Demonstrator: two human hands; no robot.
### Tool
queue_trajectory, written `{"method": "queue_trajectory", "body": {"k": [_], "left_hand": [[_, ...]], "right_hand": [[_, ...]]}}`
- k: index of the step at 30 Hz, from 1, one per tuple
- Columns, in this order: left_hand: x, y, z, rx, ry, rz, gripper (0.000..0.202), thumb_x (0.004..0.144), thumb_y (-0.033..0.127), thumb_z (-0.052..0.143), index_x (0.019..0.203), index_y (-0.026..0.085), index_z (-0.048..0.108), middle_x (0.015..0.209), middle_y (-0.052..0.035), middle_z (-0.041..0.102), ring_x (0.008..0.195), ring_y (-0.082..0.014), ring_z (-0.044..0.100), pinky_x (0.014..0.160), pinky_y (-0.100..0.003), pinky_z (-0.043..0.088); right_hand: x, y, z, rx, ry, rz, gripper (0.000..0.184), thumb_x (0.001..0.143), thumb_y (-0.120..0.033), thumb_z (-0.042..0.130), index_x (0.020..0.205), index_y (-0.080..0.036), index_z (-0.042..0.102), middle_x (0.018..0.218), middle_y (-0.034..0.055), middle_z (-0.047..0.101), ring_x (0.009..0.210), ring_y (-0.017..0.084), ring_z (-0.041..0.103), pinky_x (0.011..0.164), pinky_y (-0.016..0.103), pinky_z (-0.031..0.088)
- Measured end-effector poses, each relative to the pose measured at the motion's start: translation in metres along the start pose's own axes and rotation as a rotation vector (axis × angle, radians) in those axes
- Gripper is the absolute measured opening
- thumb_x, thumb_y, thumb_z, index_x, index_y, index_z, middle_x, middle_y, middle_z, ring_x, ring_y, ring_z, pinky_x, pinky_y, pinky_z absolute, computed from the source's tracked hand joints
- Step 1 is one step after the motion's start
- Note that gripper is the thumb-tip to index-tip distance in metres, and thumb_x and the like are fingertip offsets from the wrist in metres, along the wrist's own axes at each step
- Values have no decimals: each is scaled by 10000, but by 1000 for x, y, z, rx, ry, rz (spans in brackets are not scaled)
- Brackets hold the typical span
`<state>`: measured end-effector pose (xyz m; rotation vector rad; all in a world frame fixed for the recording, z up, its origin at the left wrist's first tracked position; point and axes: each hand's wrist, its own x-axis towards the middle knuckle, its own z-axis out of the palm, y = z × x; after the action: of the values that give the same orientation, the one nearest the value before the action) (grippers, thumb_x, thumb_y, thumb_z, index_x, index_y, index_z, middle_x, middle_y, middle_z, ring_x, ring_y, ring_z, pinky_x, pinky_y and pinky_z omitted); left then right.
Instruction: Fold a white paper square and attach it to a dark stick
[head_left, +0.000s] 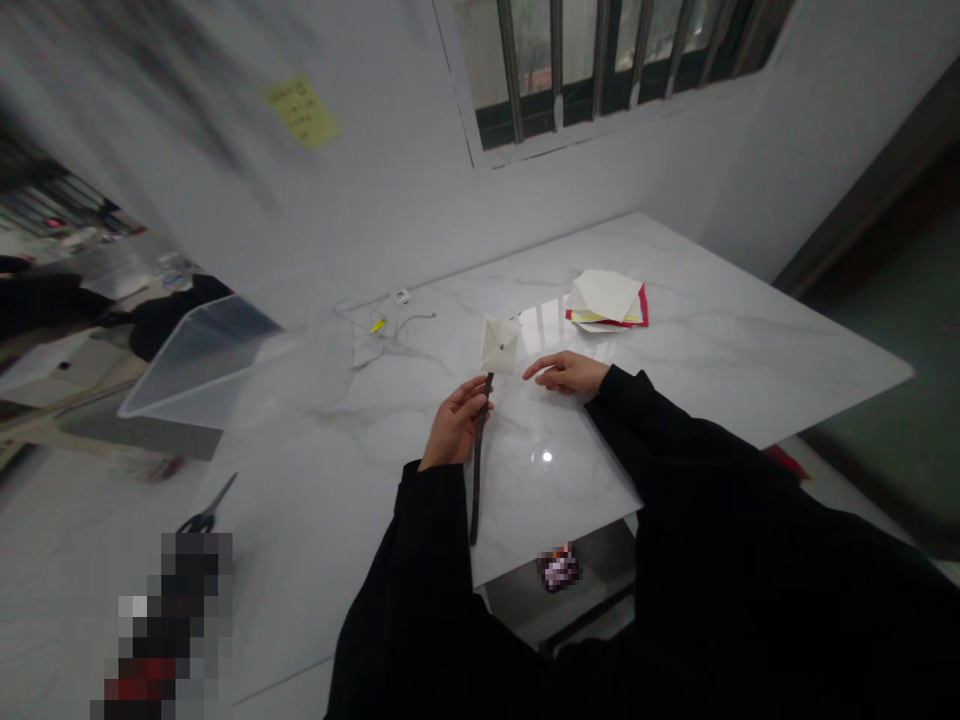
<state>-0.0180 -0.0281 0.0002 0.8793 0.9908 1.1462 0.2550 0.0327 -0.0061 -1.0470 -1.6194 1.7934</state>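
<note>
My left hand (452, 425) is closed around a long, thin dark brown stick (477, 475) near its upper end. The stick runs down toward the front edge of the marble-patterned table (690, 370). Just beyond its tip lies a small cream envelope (493, 335), flap side up, with a dark spot at the middle of the flap. To the right of that envelope, my right hand (574, 374) hovers low over the table or rests on it; I cannot tell which. Its index finger is stretched out, the other fingers are loosely bent, and nothing shows in it.
A pile of cream, red and yellow envelopes (606, 297) lies at the back right. Thin cables (367, 345) and a clear plastic bin (202, 370) are to the left, scissors (202, 518) at the lower left. A yellow note (302, 110) hangs on the wall beside a barred window (592, 70).
</note>
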Motion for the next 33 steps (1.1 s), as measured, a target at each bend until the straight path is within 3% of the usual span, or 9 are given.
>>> {"method": "queue_trajectory", "body": {"k": [4,8,11,15,21,26,28,31,33], "left_hand": [[0,0,0,-22,-1,-5,540,635,296,992,1130,188,807,1075,-59,759,749,-96,666,667,-204,531],[0,-1,-1,13,-27,-14,528,640,293,991,1125,183,812,1072,-64,766,746,-102,668,676,-217,530],[-1,-1,0,65,-59,-24,497,661,289,980,1116,176,816,1067,-73,772,764,-116,670,709,-238,538],[-2,0,1,96,-87,-26,493,656,308,989,1100,174,823,1056,-73,776,770,-129,667,729,-261,534],[-4,2,0,73,-78,-20,489,658,297,989,1101,174,820,1064,-70,774,753,-119,654,722,-255,520],[-4,3,0,60,-71,-18,488,657,285,988,1100,169,818,1057,-68,767,750,-117,653,708,-248,516],[-4,3,0,48,-66,-18,492,648,285,993,1093,170,818,1043,-63,765,747,-115,659,702,-243,514],[-3,2,0,14,-25,0,509,619,288,1007,1078,177,818,1036,-58,766,750,-117,671,685,-234,508],[-3,2,-1,-2,-1,10,524,606,292,1012,1080,180,818,1047,-60,768,746,-116,674,676,-230,507]], "right_hand": [[9,7,-4,12,414,-33,789,904,-244,692,1622,-81,410,585,-75,532,501,102,407,466,215,281],[14,14,-3,-19,580,-172,1066,906,-345,727,1741,-136,99,615,-86,536,544,135,463,539,243,411],[11,13,1,-190,642,-314,1032,869,-292,733,1743,-211,191,691,-52,611,613,152,529,680,295,512],[6,10,6,-359,550,-397,912,849,-196,674,1702,-233,352,714,-55,627,614,133,537,736,287,511],[9,8,10,-493,490,-333,656,843,-142,639,1499,-153,639,703,-45,629,625,114,529,760,266,473],[11,8,10,-407,533,-292,637,818,-139,637,1454,-151,671,679,-48,615,641,120,529,740,256,467],[9,8,8,-382,425,-247,505,805,-166,625,1287,-130,768,627,-46,584,601,112,484,664,242,424],[6,9,6,-345,-132,-117,322,778,-236,613,961,-83,830,516,-47,488,510,93,364,536,244,285],[6,10,7,-277,-373,-89,344,772,-296,619,936,-69,820,490,-59,448,485,85,312,511,247,219]]}}
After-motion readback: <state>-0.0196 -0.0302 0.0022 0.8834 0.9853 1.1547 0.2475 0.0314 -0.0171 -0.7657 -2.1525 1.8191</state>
